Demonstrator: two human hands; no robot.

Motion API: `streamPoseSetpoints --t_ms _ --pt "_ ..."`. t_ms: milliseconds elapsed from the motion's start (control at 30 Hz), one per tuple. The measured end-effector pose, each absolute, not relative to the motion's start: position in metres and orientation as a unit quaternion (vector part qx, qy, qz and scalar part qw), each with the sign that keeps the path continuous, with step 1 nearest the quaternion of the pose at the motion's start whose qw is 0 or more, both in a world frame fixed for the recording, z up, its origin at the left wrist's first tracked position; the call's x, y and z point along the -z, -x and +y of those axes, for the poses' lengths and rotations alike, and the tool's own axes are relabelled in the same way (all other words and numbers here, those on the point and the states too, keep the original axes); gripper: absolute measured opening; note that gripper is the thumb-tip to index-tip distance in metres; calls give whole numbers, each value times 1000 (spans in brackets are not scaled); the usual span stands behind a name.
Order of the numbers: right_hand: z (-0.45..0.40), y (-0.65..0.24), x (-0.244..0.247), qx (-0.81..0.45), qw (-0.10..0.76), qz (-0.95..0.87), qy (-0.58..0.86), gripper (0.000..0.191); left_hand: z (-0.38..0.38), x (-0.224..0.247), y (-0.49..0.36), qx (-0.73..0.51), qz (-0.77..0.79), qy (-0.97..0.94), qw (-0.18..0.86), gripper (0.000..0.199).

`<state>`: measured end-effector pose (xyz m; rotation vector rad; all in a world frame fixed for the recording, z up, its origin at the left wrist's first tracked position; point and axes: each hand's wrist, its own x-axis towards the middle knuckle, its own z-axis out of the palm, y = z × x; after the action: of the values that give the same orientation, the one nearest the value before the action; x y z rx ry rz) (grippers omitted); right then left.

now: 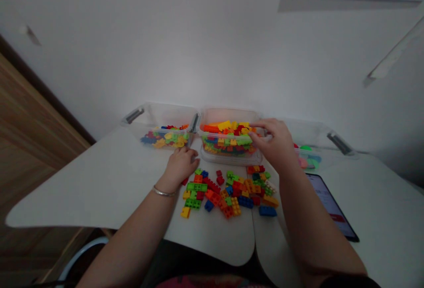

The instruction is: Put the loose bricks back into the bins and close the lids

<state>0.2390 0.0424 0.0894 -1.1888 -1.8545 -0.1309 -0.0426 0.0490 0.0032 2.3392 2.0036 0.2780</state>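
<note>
Well, the right hand has fingers clasping a clear bin by the rim. The left hand lies loose-fingered beside scattered bricks.

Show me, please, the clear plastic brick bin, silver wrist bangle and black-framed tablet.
Clear plastic brick bin (232, 159): head view, front wall.
Silver wrist bangle (164, 192): head view, band.
Black-framed tablet (331, 204): head view, screen.
</note>
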Motion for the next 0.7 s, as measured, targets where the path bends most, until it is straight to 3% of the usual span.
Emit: streamPoseSetpoints --t_ms 167,300,700 --pt "18 -217 -98 -91 244 -883 391 22 48 -3 42 -93 649 -755 21 35" --pt "12 -195 -87 -101 86 -920 368 24 49 -2 43 -92 648 -756 13 35" --pt "21 -176 -50 -40 0 -935 353 18 48 -2 43 -87 651 -754 11 35"
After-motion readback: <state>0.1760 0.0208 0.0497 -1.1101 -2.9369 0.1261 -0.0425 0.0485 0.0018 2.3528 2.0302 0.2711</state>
